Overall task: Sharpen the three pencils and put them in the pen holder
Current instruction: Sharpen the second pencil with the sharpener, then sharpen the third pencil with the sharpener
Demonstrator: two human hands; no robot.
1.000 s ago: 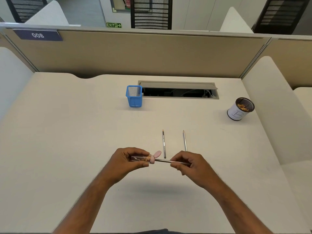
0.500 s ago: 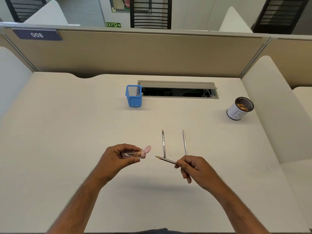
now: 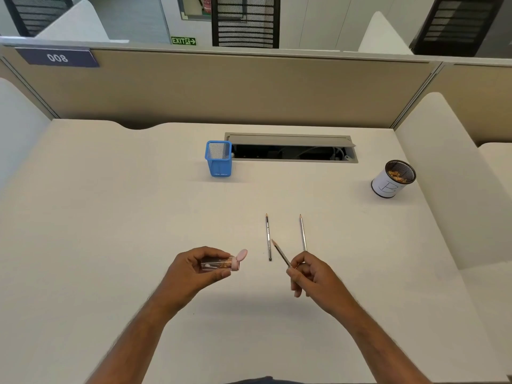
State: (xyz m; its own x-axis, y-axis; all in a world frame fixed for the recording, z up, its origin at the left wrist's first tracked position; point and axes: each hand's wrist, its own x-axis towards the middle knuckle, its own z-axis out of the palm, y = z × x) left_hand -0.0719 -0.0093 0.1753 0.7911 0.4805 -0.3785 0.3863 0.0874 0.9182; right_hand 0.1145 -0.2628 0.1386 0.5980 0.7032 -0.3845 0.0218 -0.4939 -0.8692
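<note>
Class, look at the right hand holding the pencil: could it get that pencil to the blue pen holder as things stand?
Probably yes. The right hand grips the pencil, and only bare desk lies between it and the open-topped blue pen holder, farther back and to the left. It would need a forward stretch.

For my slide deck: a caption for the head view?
Left hand holds sharpener, right hand a pencil; two pencils lie on the desk.

On your desk (image 3: 110,217), two pencils (image 3: 268,236) lie between your hands, holder (image 3: 218,159) behind them, cup (image 3: 392,180) far right, beside the cable tray (image 3: 291,148).
</note>
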